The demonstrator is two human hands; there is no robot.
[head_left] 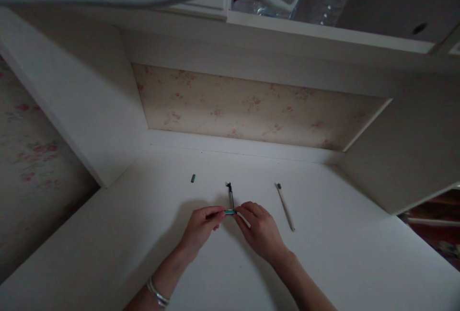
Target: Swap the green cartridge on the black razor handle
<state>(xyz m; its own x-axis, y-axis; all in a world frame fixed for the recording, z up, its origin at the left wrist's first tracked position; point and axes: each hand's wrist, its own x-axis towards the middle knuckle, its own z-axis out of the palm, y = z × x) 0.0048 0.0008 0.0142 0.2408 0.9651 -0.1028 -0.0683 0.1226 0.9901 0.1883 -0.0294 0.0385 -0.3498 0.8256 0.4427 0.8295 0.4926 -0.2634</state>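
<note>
- Strip (229, 212): between both hands, long axis left to right; whether it touches the bench (330, 234) cannot be told.
- Stick (231, 197): just far of strip, long axis near to far, right hand (261, 230) nearer; contact unclear.
- Left hand (201, 224): grip pinched on strip's left end.
- Right hand: grip closed at its right end, forearm slanting from near right.

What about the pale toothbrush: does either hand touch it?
No, the toothbrush lies apart on the table, while the left hand and right hand hold a small green piece.
</note>
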